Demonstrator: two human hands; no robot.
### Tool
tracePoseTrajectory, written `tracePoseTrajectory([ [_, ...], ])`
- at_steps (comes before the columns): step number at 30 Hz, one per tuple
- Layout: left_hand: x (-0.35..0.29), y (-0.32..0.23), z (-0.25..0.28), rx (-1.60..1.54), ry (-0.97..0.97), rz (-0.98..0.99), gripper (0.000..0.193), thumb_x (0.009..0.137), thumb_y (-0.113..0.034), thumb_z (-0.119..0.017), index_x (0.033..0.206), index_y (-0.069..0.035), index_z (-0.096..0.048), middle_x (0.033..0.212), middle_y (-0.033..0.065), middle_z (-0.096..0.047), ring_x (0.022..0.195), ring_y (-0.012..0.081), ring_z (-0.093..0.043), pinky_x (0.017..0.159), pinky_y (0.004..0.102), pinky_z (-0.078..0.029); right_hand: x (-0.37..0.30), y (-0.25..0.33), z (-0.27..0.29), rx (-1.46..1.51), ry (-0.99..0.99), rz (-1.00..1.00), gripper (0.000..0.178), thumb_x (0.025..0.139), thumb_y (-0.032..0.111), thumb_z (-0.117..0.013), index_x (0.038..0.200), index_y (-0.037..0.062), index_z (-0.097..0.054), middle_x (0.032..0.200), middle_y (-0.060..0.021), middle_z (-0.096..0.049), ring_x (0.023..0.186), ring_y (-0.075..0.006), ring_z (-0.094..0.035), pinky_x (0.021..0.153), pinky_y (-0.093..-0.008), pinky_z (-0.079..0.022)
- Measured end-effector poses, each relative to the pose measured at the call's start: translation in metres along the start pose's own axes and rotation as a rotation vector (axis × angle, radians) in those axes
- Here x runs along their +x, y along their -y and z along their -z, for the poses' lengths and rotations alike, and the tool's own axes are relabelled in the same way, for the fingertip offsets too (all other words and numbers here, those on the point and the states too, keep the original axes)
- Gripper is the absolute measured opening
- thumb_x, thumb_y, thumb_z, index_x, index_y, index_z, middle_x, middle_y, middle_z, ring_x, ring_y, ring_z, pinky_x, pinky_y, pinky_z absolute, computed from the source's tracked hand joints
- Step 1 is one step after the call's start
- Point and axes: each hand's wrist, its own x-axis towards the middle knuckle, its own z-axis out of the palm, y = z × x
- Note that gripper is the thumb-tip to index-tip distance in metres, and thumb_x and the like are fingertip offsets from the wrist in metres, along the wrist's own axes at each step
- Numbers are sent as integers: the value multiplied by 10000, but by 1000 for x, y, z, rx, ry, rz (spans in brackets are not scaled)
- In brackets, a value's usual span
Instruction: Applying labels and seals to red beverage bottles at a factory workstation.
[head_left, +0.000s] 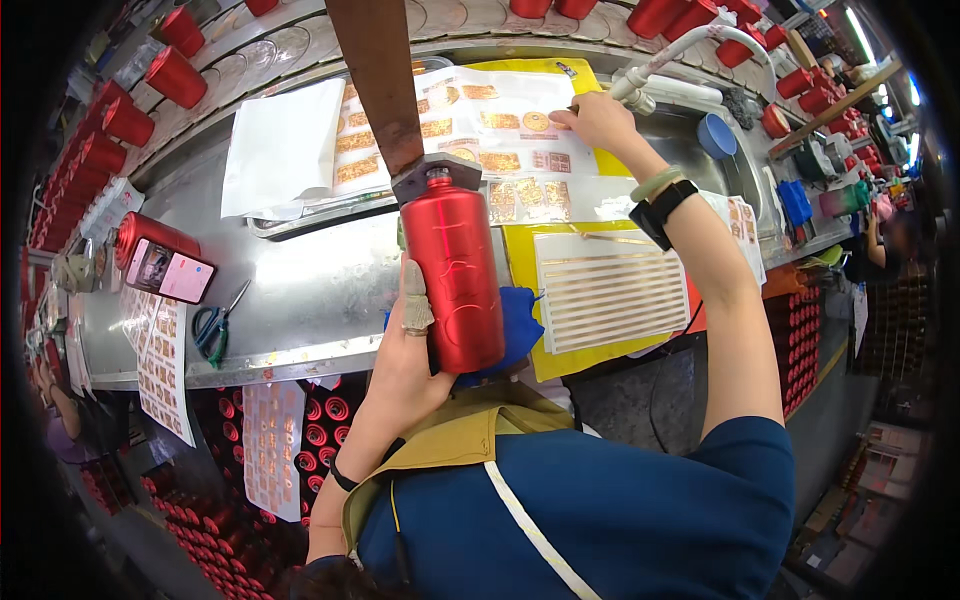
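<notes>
A glossy red metal bottle (458, 285) with embossed shapes stands tilted in front of me, its narrow neck against a dark bracket on a brown upright bar (385, 90). My left hand (408, 360) is wrapped round the bottle's lower left side, a pale cover on one finger. Farther off to the right, my right hand (605, 128) reaches over wet-looking sheets of gold and red decals (450, 118). Its fingers are drawn together at a round gold decal (537, 121); anything between the fingertips is too small to make out.
Blank white paper (282, 150) lies left of the decals, striped sheets (612, 290) on yellow at right. A phone (168, 271) leans on a red bottle beside scissors (217, 328). A blue bowl (716, 136) and a pale faucet (680, 50) stand at the far right. Red bottles line the back.
</notes>
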Motion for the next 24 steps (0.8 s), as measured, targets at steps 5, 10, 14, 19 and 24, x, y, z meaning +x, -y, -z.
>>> tracePoseTrajectory([
  [5,3,-1,1,28,-4,15,1174,728,39,-800,1645,41,-66,1607,333,-312,1430,505,-411,1180,468,-382,8,-57,-11,122,-9,-229,771,779,653,-792,1052,-66,-741,1034,-222,-766,976,-348,-746,846,-441,-575],
  [10,5,-5,1,23,-6,13,1161,734,38,-794,1644,42,-73,1546,321,-403,1359,487,-489,1138,454,-427,19,-123,-37,213,-163,-129,619,734,435,-916,1029,-80,-738,955,-172,-779,821,-270,-756,741,-403,-578],
  [14,6,-8,3,-10,-32,-16,1128,749,26,-789,1642,41,-102,1431,315,-511,1263,484,-562,1072,463,-469,24,-136,-18,498,214,-140,427,767,279,-898,993,-51,-749,813,-111,-756,676,-188,-699,638,-347,-546],
  [19,3,-9,3,22,-39,20,1046,784,15,-784,1636,18,-177,1371,268,-583,1227,408,-618,1056,432,-476,21,-171,9,411,-18,-156,195,823,196,-806,906,22,-773,649,-51,-682,569,-140,-622,531,-323,-483],
  [24,3,-10,3,90,-13,8,1033,786,8,-786,1630,17,-189,1370,255,-590,1219,398,-626,1060,433,-475,1,-212,-65,-142,15,-302,519,779,436,-828,1012,-24,-774,908,-197,-771,827,-374,-747,762,-442,-594],
])
